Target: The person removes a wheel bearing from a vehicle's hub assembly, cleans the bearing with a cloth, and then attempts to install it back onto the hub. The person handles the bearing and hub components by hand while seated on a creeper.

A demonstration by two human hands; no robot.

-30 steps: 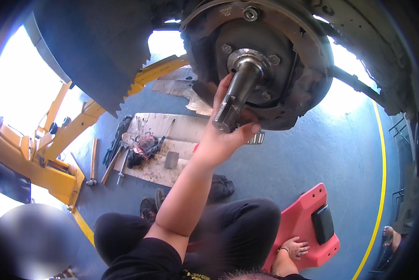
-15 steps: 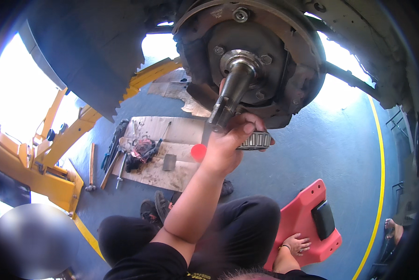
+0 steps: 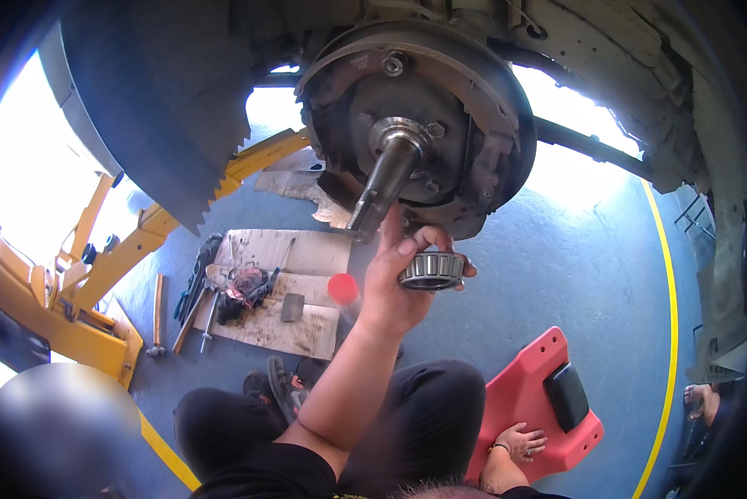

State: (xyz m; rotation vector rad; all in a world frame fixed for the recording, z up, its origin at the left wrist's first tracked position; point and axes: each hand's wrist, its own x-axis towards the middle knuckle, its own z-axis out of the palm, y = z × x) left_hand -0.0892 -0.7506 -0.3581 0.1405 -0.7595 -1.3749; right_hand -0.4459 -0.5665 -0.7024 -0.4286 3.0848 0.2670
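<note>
My left hand [image 3: 397,293] grips a tapered roller bearing [image 3: 432,268] on its right side, fingers behind it and thumb at the near edge. The shiny rollers and part of the open bore show. Just above the hand, a bare steel spindle [image 3: 388,173] juts down and left from the brake backing plate [image 3: 365,116]; bearing and spindle are apart. At the lower right, my right hand [image 3: 521,442] lies flat with fingers spread on a red mechanic's creeper [image 3: 507,391].
Stained cardboard [image 3: 311,328] on the blue floor carries rags [image 3: 249,287] and tools. A hammer [image 3: 158,316] lies left of it, a red-topped container [image 3: 343,289] at its right edge. Yellow lift arms [image 3: 145,241] stand left. Part of another person [image 3: 704,403] shows far right.
My left hand has come down from the spindle, and the bearing is now turned so its bore shows. The whole view has shifted slightly. My right hand stays on the creeper.
</note>
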